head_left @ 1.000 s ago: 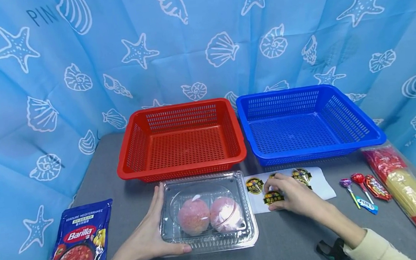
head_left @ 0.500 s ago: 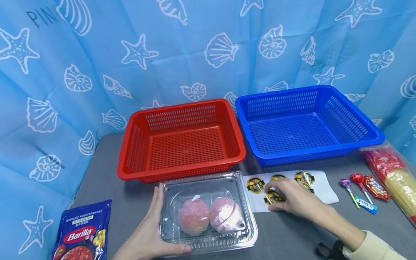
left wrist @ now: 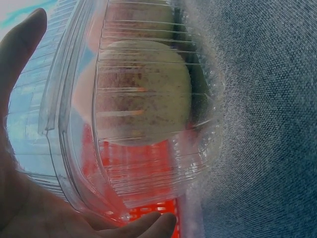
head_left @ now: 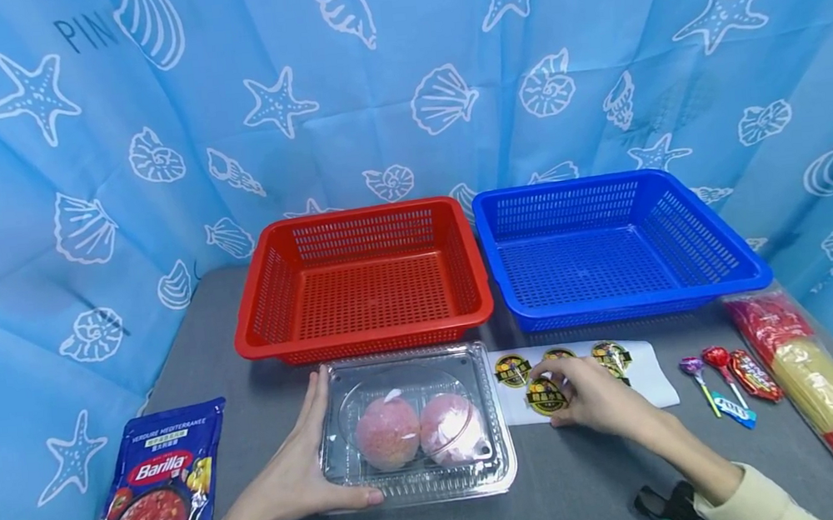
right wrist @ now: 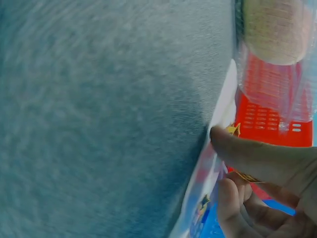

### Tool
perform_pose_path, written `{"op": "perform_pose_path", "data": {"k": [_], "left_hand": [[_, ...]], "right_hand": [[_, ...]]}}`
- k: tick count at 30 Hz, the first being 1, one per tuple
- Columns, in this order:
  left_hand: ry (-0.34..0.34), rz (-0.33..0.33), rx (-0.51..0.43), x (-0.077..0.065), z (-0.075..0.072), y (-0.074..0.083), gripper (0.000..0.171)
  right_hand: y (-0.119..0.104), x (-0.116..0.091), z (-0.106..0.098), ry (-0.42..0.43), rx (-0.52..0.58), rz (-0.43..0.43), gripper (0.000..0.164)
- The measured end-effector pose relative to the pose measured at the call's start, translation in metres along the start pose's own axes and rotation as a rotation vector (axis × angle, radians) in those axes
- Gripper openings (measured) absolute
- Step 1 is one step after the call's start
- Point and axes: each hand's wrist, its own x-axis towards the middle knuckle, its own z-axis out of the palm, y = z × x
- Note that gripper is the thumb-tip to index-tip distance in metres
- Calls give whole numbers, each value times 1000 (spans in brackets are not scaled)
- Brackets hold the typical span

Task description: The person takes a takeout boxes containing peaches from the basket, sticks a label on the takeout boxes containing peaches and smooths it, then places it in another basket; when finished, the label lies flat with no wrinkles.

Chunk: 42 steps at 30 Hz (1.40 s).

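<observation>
A clear plastic clamshell box (head_left: 344,447) holding two pinkish peaches (head_left: 388,433) sits in front of the red basket. My left hand (head_left: 297,468) grips its left side, thumb along the front edge and fingers at the back corner; the left wrist view shows the box wall (left wrist: 54,158) against the palm. To its right lies a white sheet (head_left: 649,371) of round black-and-gold stickers. My right hand (head_left: 599,397) pinches one sticker (head_left: 546,396) at its right edge, over the sheet's front part. In the right wrist view, the thumb (right wrist: 262,158) and fingers hide most of that sticker.
Behind stand a red basket (head_left: 364,336) and a blue basket (head_left: 639,303). A blue Barilla sauce pouch (head_left: 160,486) lies at left. On the right are two lollipops (head_left: 715,357), small wrapped sweets (head_left: 755,374) and a long pack of noodles (head_left: 812,377). A patterned blue curtain (head_left: 370,89) hangs around the table.
The right hand has shifted slightly right, and the pinched sticker shows more of its face, with its edge seeming to come up. The left hand and box have stayed put.
</observation>
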Motion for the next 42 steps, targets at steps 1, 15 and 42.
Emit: {"op": "perform_pose_path", "data": {"k": [1,15,42], "left_hand": [[0,-1,1,0,0,0,151],[2,-17,8,1,1,0,152],[8,7,1,1,2,0,150]], "right_hand": [[-1,0,-1,1,7,-4,54],[-51,11,-35,124,19,-108,50],[-127,59,-3,-194,38,-326,47]]}}
